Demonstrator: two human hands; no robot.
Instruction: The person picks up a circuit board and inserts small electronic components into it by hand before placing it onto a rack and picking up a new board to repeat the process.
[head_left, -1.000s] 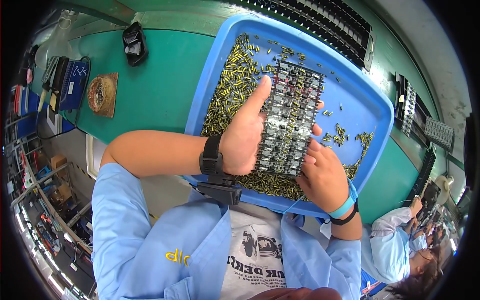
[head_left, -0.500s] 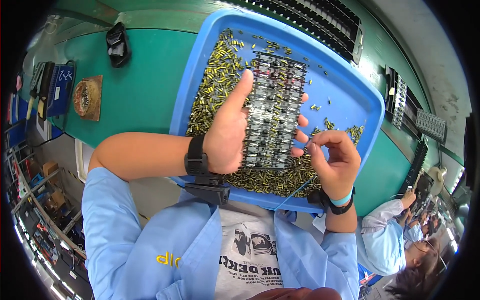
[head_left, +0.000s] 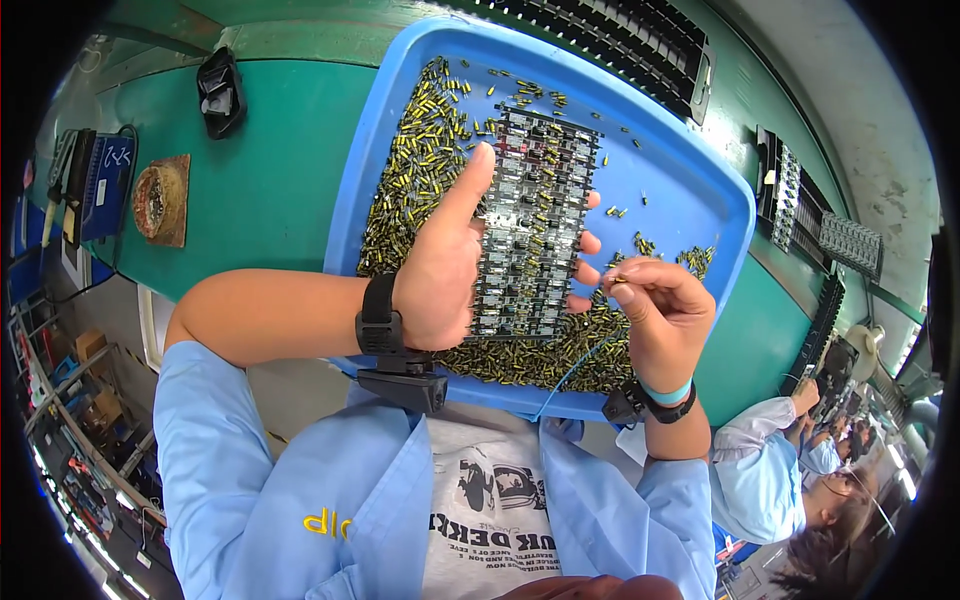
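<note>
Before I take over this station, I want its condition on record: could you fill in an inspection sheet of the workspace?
Surface: green tabletop visible on both sides of the blue tray.
Work items: circuit-board panel held over the tray; small yellow-and-black cylinders, thickest along the tray's left and near sides.
Clutter: black pouch-like item, round item on a brown square, blue box, all left of the tray.
Hands: left hand holds the panel; right hand pinched beside it, contents too small to tell.
Cables: thin blue cord across the tray's near rim; dark cable beside the blue box.
Surroundings: black slotted rack beyond the tray; co-worker in pale blue, right.
</note>
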